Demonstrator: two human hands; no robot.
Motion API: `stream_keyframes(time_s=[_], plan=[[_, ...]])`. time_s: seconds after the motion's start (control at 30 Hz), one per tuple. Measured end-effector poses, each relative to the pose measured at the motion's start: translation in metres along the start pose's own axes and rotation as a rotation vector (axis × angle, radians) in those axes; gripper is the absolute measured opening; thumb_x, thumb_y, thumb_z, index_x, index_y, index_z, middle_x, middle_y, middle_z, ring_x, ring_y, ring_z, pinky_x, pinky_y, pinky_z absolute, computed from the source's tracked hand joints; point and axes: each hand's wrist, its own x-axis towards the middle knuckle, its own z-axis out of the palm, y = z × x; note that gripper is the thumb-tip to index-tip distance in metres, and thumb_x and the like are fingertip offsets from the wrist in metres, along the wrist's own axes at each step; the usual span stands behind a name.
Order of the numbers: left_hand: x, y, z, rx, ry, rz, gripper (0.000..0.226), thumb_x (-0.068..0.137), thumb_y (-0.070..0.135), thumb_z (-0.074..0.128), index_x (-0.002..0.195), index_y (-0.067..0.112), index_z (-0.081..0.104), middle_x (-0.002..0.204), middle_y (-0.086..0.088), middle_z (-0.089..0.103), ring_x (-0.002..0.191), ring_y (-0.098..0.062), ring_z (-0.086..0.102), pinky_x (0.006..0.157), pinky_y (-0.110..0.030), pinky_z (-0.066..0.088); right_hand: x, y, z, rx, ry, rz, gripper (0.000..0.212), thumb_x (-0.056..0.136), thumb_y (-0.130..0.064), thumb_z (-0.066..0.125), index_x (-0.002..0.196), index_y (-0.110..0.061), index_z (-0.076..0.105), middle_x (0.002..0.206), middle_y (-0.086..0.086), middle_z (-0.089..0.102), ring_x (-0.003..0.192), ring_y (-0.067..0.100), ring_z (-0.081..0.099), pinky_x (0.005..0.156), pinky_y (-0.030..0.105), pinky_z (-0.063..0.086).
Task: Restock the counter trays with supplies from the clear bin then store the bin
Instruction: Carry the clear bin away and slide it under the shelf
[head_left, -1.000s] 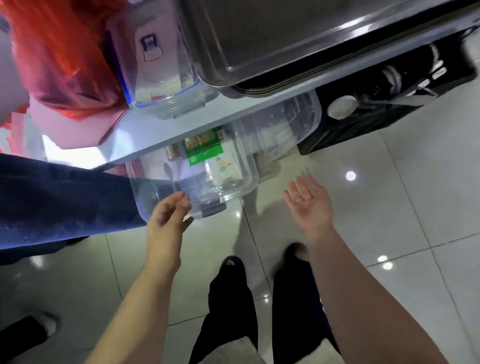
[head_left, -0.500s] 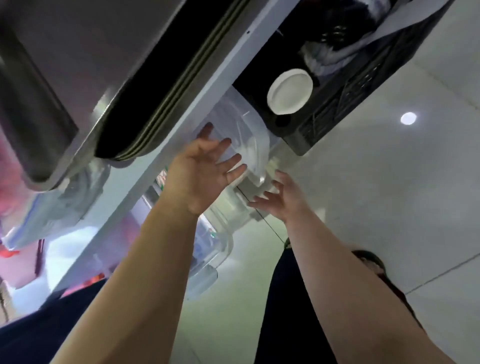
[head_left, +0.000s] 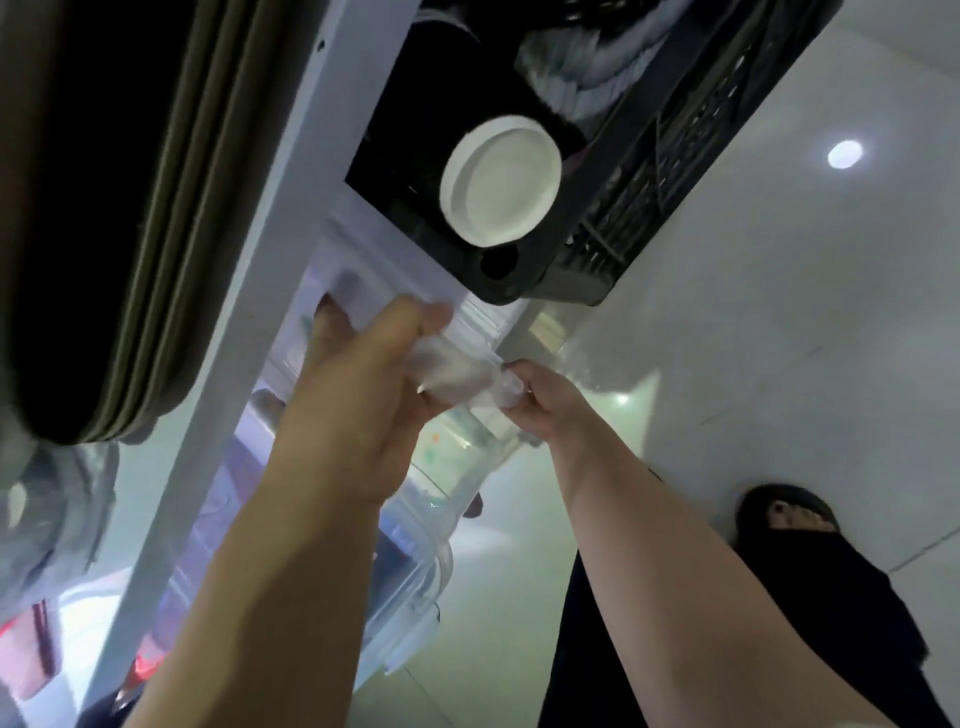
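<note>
Below the white counter edge (head_left: 234, 322) sits a clear bin (head_left: 467, 322), only partly visible and blurred. My left hand (head_left: 363, 384) reaches up to it, fingers curled over its near rim. Just to the right, my right hand (head_left: 540, 405) is closed on the same translucent rim piece (head_left: 457, 382). A second clear bin (head_left: 415, 571) lies nearer to me under the counter, below my left forearm. Stacked metal trays (head_left: 130, 260) overhang the counter at the upper left.
A black plastic crate (head_left: 649, 182) holding a jar with a round white lid (head_left: 501, 187) stands right of the bin under the counter. Glossy tiled floor (head_left: 779, 338) spreads to the right. My foot in a black slipper (head_left: 784, 514) is at the lower right.
The view has swung closer under the counter. Both hands, open and spread before, have moved onto the far clear bin and closed on its rim.
</note>
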Motion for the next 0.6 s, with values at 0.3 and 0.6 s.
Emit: stream_keyframes(time_s=[0.3, 0.6], plan=[[-0.067, -0.053, -0.043, -0.277, -0.096, -0.003, 0.075, 0.059, -0.01, 0.042, 0.121, 0.03, 0.058, 0.131, -0.023, 0.055, 0.117, -0.045, 0.056, 0.083, -0.065, 0.049, -0.049, -0.009, -0.031, -0.19, 0.072, 0.044, 0.027, 0.092, 0.009, 0.036, 0.105, -0.009, 0.052, 0.076, 0.008, 0.044, 0.064, 0.012, 0.042, 0.056, 0.02, 0.029], [-0.093, -0.106, -0.05, -0.569, -0.204, -0.051, 0.098, 0.052, -0.015, 0.038, 0.135, 0.035, 0.047, 0.14, -0.027, 0.046, 0.125, -0.052, 0.044, 0.09, -0.071, 0.039, -0.078, -0.032, -0.066, -0.268, 0.182, -0.189, 0.056, 0.087, 0.011, 0.044, 0.137, -0.014, 0.043, 0.108, 0.008, 0.052, 0.076, 0.015, 0.06, 0.055, 0.021, 0.054]])
